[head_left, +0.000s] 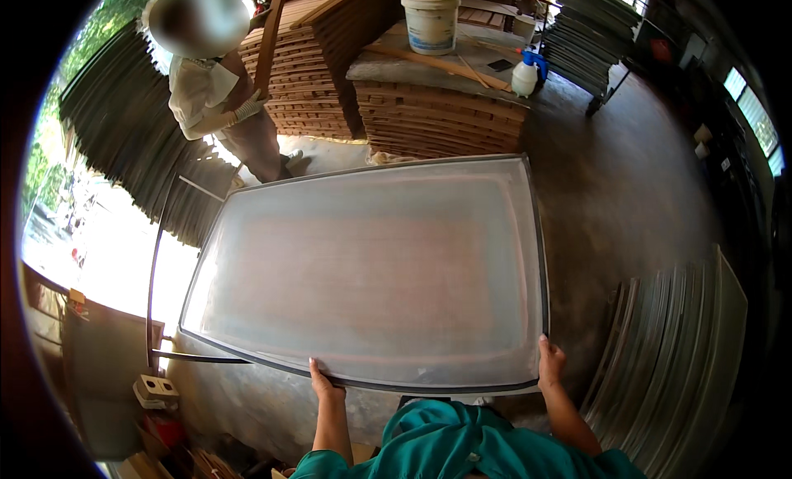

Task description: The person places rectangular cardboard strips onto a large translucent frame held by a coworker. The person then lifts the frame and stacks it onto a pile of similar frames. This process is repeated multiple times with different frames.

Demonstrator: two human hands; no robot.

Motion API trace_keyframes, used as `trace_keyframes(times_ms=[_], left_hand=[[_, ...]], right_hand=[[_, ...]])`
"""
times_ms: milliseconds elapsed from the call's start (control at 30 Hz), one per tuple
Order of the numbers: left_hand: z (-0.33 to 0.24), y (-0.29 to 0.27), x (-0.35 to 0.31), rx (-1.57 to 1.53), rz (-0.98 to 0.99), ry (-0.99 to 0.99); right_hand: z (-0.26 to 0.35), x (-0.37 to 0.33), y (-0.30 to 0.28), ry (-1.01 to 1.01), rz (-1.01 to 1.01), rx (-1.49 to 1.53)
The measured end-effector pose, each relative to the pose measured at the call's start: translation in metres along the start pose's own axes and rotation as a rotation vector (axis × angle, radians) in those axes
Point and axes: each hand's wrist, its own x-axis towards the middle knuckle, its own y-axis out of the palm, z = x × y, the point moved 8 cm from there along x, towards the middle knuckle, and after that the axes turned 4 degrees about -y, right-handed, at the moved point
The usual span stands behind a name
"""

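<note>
A large rectangular screen (pixel 371 273), greyish and translucent with a dark frame and a pinkish middle area, spreads out flat before me. Around its near edge, left of my body, my left hand (pixel 326 382) is closed with the thumb on top. At the near right corner my right hand (pixel 552 363) grips the right side of the frame, thumb up. The undersides of both grips are hidden by the frame. A metal rack bar (pixel 202 358) shows beside the screen's near left corner.
A person (pixel 219 91) in gloves stands beyond the screen's far left corner. Stacked wooden frames (pixel 441 120) bear a white bucket (pixel 431 21) and a spray bottle (pixel 528 73). More screens (pixel 660 347) lean at right, and others (pixel 124 124) at far left. Concrete blocks (pixel 155 390) sit lower left.
</note>
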Motion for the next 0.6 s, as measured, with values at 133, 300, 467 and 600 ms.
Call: trace_keyframes(times_ms=[133,300,467,600], left_hand=[[0.019,-0.002,-0.055,0.102,0.051,0.041],[0.071,0.020,-0.123,0.240,0.274,-0.060],[0.136,0.072,-0.206,0.404,0.585,-0.161],[0.206,0.117,-0.274,0.632,0.797,-0.214]], right_hand=[[0.010,-0.036,-0.050,0.148,-0.030,0.167],[-0.079,-0.054,-0.166,0.033,-0.183,0.215],[-0.166,-0.121,-0.273,0.218,-0.316,0.214],[-0.247,-0.187,-0.336,0.507,-0.418,0.333]])
